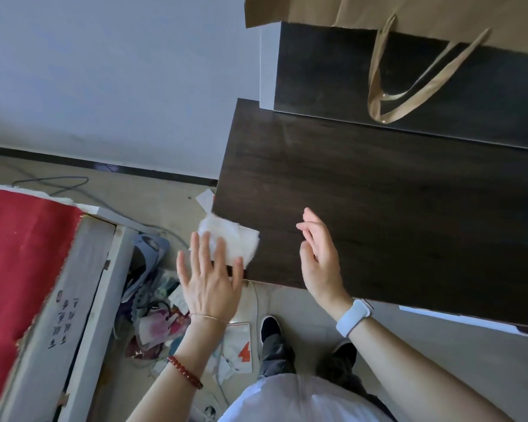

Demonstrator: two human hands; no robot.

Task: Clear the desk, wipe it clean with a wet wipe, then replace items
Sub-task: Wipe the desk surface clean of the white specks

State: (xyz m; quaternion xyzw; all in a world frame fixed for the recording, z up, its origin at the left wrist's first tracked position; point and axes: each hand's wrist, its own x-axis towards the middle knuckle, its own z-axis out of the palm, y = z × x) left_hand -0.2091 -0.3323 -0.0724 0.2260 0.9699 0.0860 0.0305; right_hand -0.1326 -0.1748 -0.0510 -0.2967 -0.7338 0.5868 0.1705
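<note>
The dark wooden desk (378,214) fills the right half of the view, its top bare. A crumpled white wet wipe (241,239) lies over the desk's near left corner, partly hanging past the edge. My left hand (209,281) lies flat with spread fingers pressing on the wipe at that corner. My right hand (319,254) hovers over the desk just right of the wipe, fingers loosely apart, holding nothing. A white watch is on the right wrist.
A brown paper bag (409,13) with ribbon handles rests on a raised dark shelf (333,71) at the desk's back. Left of the desk, clutter and packets (156,315) litter the floor beside a red-covered white frame (28,254). Cables run along the floor.
</note>
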